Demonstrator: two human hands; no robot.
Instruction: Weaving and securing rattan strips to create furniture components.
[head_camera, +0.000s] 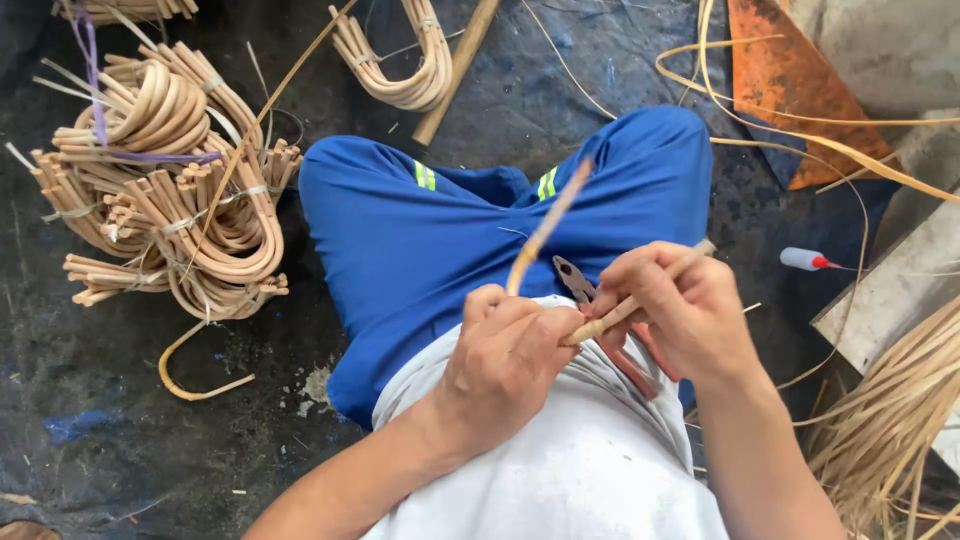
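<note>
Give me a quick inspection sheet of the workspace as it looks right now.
Surface: dark tarp on the ground, scuffed.
Job's things: two thin cane sticks, one in the left hand, one in the right hand; pliers on the lap.
Clutter: bundles of bent cane at left, loose cane strips at right, small bottle with red tip, rusty metal sheet.
Grippers: both hands closed on sticks.
Cables: nothing seen.
Surroundings: pale boards at right.
</note>
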